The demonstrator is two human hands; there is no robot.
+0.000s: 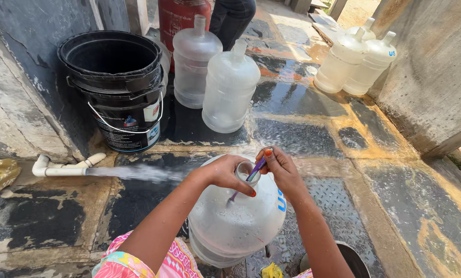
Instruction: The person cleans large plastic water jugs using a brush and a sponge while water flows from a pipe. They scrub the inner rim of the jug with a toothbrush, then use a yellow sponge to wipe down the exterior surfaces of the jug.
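A large clear water jug (pixel 238 226) stands upright between my knees on the wet floor. My left hand (pixel 225 172) grips its neck just under the open mouth. My right hand (pixel 282 167) pinches a thin purple stick (pixel 256 169) that slants down through the mouth into the jug. A stream of water (pixel 137 173) shoots from a white pipe (pixel 60 167) at the left wall toward the jug.
Stacked black buckets (pixel 119 85) stand at the left wall. Two empty jugs (pixel 230 87) stand behind, two more jugs (pixel 356 62) at the right wall. A red gas cylinder (pixel 179 15) and a person's legs (pixel 233 18) are at the back. A metal bowl (pixel 351 260) sits lower right.
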